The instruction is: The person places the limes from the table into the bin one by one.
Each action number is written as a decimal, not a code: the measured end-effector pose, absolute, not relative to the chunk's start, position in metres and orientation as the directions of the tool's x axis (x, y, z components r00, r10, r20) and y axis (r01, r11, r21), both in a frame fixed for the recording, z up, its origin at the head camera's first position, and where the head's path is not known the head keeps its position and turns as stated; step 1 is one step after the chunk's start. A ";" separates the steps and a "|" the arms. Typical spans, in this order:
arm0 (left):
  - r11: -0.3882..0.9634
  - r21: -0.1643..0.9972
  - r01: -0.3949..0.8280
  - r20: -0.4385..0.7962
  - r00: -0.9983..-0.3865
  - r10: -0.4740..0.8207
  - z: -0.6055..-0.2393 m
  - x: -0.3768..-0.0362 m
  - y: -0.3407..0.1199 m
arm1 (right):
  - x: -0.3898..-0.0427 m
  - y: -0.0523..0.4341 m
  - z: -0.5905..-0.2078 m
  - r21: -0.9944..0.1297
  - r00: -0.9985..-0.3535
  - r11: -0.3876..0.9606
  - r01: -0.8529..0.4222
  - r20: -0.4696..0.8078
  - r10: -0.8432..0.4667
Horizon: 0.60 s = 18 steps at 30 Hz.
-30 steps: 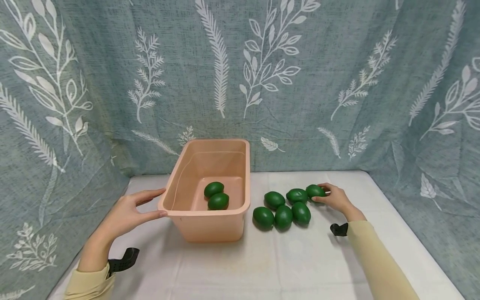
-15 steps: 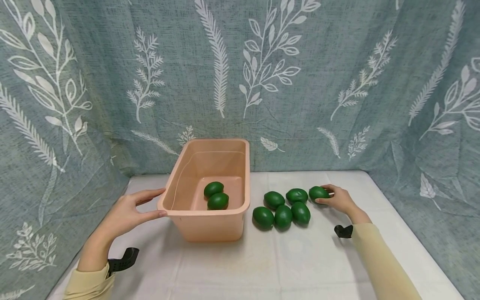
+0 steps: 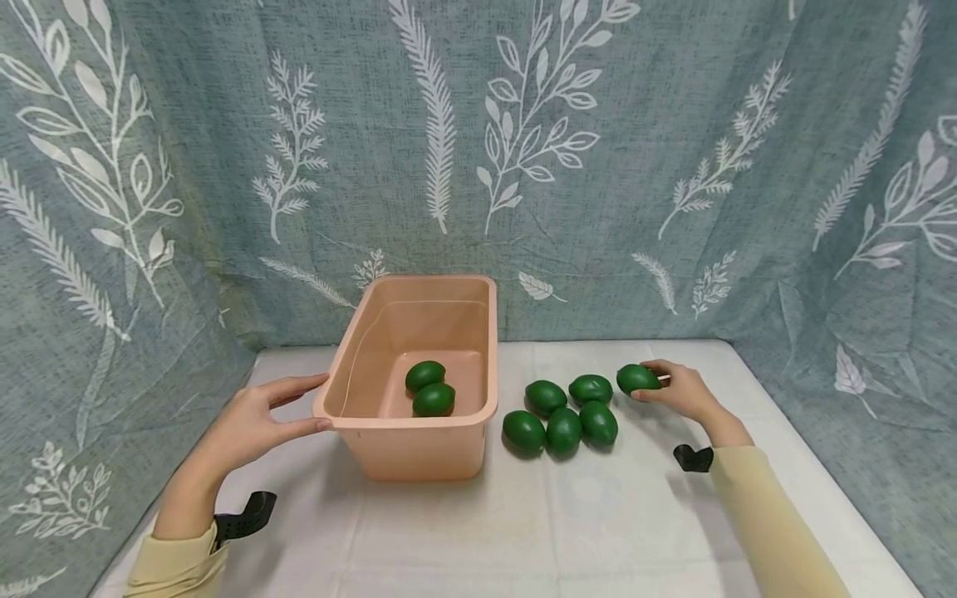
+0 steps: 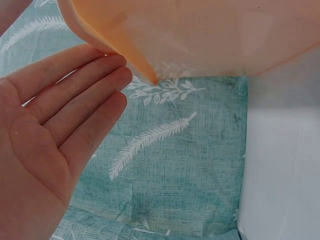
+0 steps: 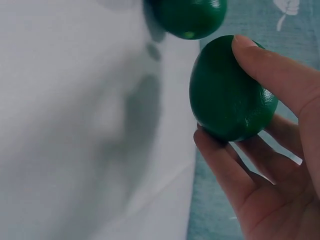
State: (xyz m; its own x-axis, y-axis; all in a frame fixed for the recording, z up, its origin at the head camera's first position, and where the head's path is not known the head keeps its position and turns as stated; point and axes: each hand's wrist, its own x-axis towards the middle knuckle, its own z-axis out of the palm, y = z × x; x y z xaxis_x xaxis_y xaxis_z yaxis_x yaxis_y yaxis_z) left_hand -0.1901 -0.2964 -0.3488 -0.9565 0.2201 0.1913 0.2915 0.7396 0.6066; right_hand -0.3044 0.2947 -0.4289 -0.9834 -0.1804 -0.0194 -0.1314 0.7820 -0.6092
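The head view looks forward and down over the whole bench. Each wrist view sits close: left under the bin rim, right on a lime, both also in the head view.

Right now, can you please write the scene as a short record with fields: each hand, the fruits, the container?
left hand: open, straight fingers against the corner of the bin
right hand: grips one green fruit, apart from the others
bin: peach plastic, on the white table
fruits in bin: two
fruits on table: five in a cluster right of the bin
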 end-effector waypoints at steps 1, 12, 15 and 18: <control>0.741 0.605 0.291 0.190 -0.957 0.220 -0.349 -0.190 -0.296 | -0.304 0.294 -0.427 -0.610 -0.983 0.780 -0.138 -0.015 -0.185; 0.749 0.597 0.289 0.192 -0.957 0.216 -0.350 -0.190 -0.298 | -0.301 0.281 -0.402 -0.599 -0.971 0.771 -0.217 0.049 -0.235; 0.749 0.596 0.291 0.194 -0.957 0.217 -0.350 -0.191 -0.298 | -0.301 0.275 -0.393 -0.591 -0.967 0.772 -0.235 0.060 -0.248; 0.744 0.600 0.294 0.198 -0.956 0.218 -0.351 -0.191 -0.298 | -0.300 0.268 -0.385 -0.583 -0.966 0.777 -0.239 0.059 -0.253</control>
